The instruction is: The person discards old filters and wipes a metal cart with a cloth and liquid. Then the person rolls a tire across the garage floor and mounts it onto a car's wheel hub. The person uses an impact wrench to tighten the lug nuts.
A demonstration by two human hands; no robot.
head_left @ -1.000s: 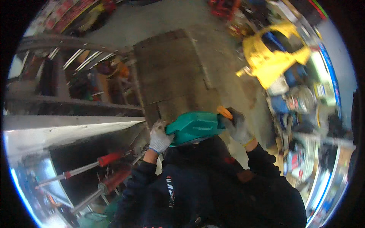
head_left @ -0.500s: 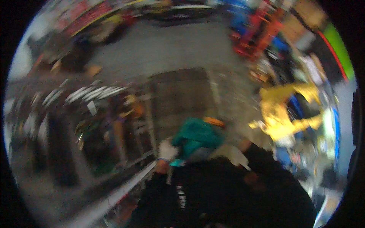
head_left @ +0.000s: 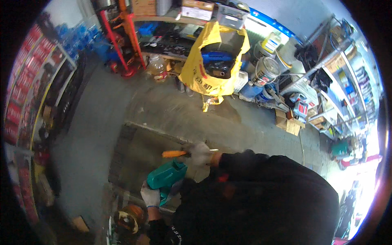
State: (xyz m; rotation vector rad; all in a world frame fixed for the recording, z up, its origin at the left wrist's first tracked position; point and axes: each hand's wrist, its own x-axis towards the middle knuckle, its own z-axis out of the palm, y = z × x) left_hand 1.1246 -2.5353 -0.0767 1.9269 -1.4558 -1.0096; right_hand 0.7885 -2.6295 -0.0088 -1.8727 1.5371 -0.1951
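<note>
A green plastic jug [head_left: 168, 175] hangs tilted in front of me. My left hand [head_left: 151, 196], in a white knitted glove, is closed on its lower left side. Just above and right of the jug, my gloved right hand [head_left: 199, 153] is closed around an orange and dark tool [head_left: 174, 154]. The orange part sticks out to the left of the fist. A small pale tip shows at the hand's other side, and I cannot make out the tool's exact kind. Tool and jug look apart.
A yellow bag [head_left: 212, 83] with a blue thing inside stands ahead. A red and orange jack-like stand [head_left: 122, 49] is at the far left. Buckets [head_left: 267, 70] and a metal shelf [head_left: 326, 65] line the right. Red packages fill a rack [head_left: 45, 87] at left.
My view has swung to the right, and the yellow bag now stands ahead. The green jug stays in my left hand. My right hand now shows clearly with the orange tool.
</note>
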